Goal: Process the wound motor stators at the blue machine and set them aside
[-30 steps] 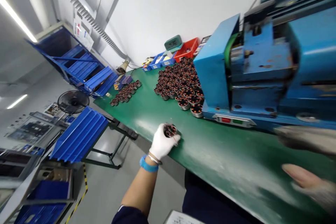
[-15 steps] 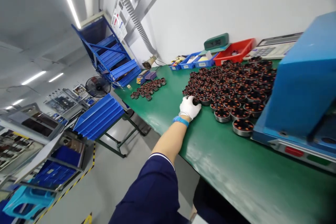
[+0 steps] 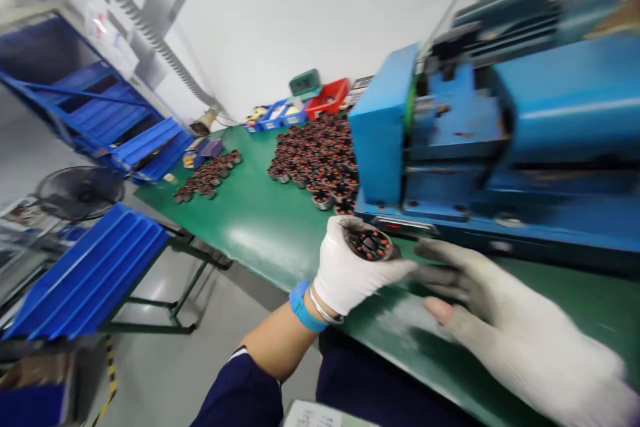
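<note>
My left hand (image 3: 345,267), in a white glove with a blue band at the wrist, grips a round metal part (image 3: 373,245) with a black and copper-coloured inside, its open face turned up. Just to the right, my right hand (image 3: 480,300) wears a dirty white glove. Its fingers are apart and point toward the left hand, with the bare thumb tip showing and nothing held. Many similar round parts (image 3: 320,153) stand packed together beyond the left hand, beside the blue machine (image 3: 385,133).
The green table (image 3: 250,220) carries a smaller group of parts (image 3: 210,177) at the left. Blue bins (image 3: 274,121), a red bin (image 3: 327,99) and a green clock (image 3: 304,83) line the wall. A blue ribbed tray (image 3: 95,267) stands on a frame at lower left.
My left hand has come back from the packed parts toward me, now with a part in it. My right hand has entered at the right. The view has turned right, showing more machine.
</note>
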Tool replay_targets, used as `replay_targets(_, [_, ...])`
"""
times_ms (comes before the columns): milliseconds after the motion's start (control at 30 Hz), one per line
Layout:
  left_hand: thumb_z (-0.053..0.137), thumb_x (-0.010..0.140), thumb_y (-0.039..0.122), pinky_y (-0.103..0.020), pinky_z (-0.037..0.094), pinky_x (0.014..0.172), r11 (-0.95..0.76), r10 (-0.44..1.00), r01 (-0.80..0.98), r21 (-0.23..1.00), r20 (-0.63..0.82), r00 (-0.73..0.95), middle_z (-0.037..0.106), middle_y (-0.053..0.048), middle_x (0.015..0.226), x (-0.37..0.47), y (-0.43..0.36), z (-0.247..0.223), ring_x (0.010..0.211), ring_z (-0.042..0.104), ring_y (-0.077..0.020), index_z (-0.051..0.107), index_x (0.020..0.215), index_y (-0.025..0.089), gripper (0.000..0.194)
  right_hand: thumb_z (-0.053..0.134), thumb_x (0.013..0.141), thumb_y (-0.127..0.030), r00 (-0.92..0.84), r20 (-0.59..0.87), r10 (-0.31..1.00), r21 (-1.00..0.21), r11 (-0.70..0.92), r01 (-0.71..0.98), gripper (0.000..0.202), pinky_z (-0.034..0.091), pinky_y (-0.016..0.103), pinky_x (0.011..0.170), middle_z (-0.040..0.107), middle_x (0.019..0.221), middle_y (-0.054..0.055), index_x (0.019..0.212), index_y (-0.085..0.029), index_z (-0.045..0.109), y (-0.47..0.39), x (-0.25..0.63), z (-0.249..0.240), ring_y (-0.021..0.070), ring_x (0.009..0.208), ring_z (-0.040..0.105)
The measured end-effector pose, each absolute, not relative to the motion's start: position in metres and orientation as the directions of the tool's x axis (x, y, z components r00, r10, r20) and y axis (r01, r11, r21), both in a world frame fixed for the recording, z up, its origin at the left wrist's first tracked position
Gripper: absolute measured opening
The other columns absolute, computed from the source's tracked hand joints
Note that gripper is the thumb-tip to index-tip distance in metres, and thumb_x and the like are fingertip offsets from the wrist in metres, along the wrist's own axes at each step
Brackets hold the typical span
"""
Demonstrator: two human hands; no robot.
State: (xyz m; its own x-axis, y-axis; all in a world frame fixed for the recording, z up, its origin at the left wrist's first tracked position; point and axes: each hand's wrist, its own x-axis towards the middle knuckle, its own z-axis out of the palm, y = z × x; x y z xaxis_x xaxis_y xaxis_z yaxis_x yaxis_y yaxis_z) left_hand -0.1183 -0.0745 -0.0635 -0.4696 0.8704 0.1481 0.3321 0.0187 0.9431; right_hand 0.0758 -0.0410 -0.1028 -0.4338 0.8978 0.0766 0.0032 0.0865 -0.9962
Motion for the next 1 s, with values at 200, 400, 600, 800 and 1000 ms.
replay_targets(200, [0.087, 0.063, 0.031, -0.052, 0.059, 0.107, -0.256, 0.895, 0.719, 0.646, 0.439, -0.075, 0.072, -0.014, 0.123, -0.067, -0.045, -0.041, 0.115, 0.072, -0.0355, 0.061, 0.13, 0.02, 0.073, 0.09, 0.065, -0.061, -0.273, -0.06, 0.96, -0.969, -0.122, -0.216, 0.071, 0.067, 0.043, 0.078, 0.079, 0.104, 0.014, 0.12, -0.021, 0.069, -0.027, 0.075, -0.074, 0.0311, 0.088, 0.077])
replay_targets(400, [0.086, 0.066, 0.035, -0.049, 0.059, 0.109, -0.31, 0.948, 0.448, 0.838, 0.311, 0.075, 0.071, -0.015, 0.133, -0.062, -0.027, -0.032, 0.123, 0.071, -0.0333, 0.068, 0.121, 0.018, 0.061, 0.094, 0.062, -0.058, -0.23, -0.044, 0.972, -0.943, -0.116, -0.311, 0.061, 0.067, 0.044, 0.087, 0.08, 0.104, 0.013, 0.106, -0.022, 0.073, -0.01, 0.096, -0.058, 0.0339, 0.098, 0.078])
replay_targets(600, [0.097, 0.058, 0.033, -0.044, 0.063, 0.095, -0.123, 0.975, 0.218, 0.968, 0.159, -0.156, 0.081, -0.009, 0.104, -0.039, -0.01, -0.037, 0.099, 0.076, -0.028, 0.071, 0.106, 0.019, 0.056, 0.094, 0.057, -0.042, -0.059, 0.019, 0.998, -0.958, 0.002, -0.287, 0.07, 0.068, 0.038, 0.073, 0.08, 0.096, 0.01, 0.117, -0.02, 0.066, -0.005, 0.091, -0.052, 0.0277, 0.081, 0.078])
replay_targets(800, [0.099, 0.054, 0.027, -0.037, 0.062, 0.084, -0.121, 0.953, 0.34, 0.932, 0.205, -0.224, 0.081, -0.006, 0.092, -0.021, 0.008, -0.019, 0.085, 0.075, -0.0244, 0.07, 0.095, 0.02, 0.051, 0.082, 0.069, -0.035, 0.078, 0.064, 0.995, -0.992, 0.072, -0.104, 0.046, 0.065, 0.034, 0.063, 0.074, 0.073, 0.004, 0.111, -0.016, 0.072, 0.009, 0.096, -0.032, 0.0239, 0.065, 0.073])
replay_targets(1000, [0.094, 0.057, 0.025, -0.036, 0.061, 0.088, -0.188, 0.936, 0.401, 0.897, 0.287, -0.204, 0.079, -0.004, 0.09, -0.02, 0.013, -0.02, 0.085, 0.074, -0.0224, 0.069, 0.093, 0.02, 0.044, 0.08, 0.069, -0.03, -0.001, 0.095, 0.995, -0.983, 0.094, -0.158, 0.038, 0.066, 0.033, 0.066, 0.077, 0.082, 0.005, 0.105, -0.02, 0.073, 0.014, 0.102, -0.028, 0.0241, 0.072, 0.076])
